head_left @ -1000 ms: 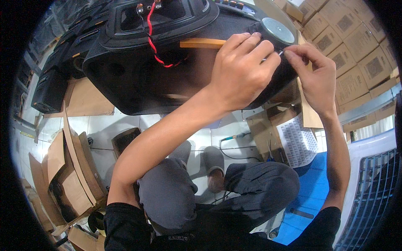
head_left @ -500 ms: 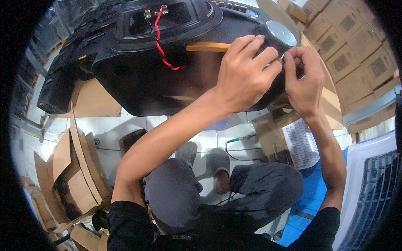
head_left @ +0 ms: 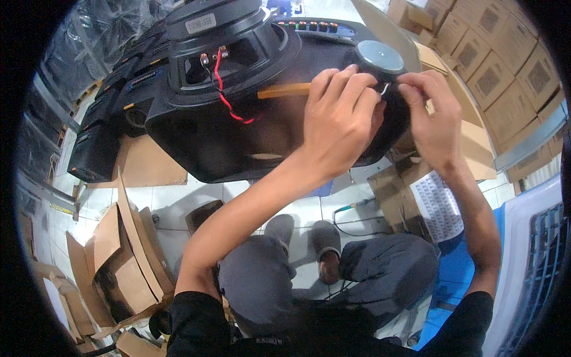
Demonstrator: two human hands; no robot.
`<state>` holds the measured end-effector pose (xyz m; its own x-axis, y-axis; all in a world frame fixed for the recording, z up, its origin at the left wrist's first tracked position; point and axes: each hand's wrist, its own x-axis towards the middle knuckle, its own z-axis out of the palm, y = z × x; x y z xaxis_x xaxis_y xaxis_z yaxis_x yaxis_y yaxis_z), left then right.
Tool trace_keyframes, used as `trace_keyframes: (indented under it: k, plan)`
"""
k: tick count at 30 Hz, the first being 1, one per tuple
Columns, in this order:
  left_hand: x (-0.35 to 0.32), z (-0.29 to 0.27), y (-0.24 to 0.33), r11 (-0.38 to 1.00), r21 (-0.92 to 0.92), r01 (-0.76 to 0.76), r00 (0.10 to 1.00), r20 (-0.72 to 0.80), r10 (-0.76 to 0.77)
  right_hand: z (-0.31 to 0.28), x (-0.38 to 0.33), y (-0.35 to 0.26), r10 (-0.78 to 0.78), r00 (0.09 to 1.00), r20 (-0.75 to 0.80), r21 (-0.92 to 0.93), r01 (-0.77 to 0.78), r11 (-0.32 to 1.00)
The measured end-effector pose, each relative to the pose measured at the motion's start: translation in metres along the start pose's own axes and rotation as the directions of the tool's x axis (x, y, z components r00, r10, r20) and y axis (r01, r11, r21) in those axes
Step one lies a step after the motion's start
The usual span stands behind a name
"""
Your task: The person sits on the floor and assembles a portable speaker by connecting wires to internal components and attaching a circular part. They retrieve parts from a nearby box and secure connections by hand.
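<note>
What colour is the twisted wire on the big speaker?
Red and black twisted wire, clearest in the head view.

Cardboard boxes (head_left: 505,77) stand right of speaker cabinet (head_left: 238,137).

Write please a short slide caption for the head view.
Both hands, left hand and right hand, work at the small round driver on a black speaker cabinet.

white tiled floor (head_left: 178,205): flattened cardboard (head_left: 128,256), black cable (head_left: 357,223), stacked cartons (head_left: 499,89).
</note>
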<state>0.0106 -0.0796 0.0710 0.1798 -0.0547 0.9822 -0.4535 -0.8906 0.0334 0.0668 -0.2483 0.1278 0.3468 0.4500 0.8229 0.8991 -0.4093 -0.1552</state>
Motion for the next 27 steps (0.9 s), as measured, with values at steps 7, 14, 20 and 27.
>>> trace_keyframes:
  k: [7, 14, 20, 27]
  plan:
    - [0.025, -0.011, 0.007, 0.972, -0.089, 0.216, 0.976, 0.041, -0.213, -0.048, -0.017, -0.005, 0.327, 0.941, -0.089, 0.118, -0.316, 0.941]
    - [0.090, -0.010, 0.002, 0.906, 0.054, 0.419, 0.846, 0.341, -0.411, -0.071, -0.077, -0.050, 0.375, 0.924, 0.073, 0.150, -0.382, 0.912]
    - [0.128, 0.002, -0.009, 0.944, 0.271, 0.187, 0.628, 0.706, -0.327, -0.079, -0.115, -0.086, -0.066, 0.941, 0.333, 0.379, -0.069, 0.923]
    - [0.141, 0.008, -0.025, 0.962, 0.249, 0.116, 0.500, 0.822, -0.273, -0.072, -0.127, -0.076, -0.170, 0.844, 0.509, 0.407, -0.062, 0.911]
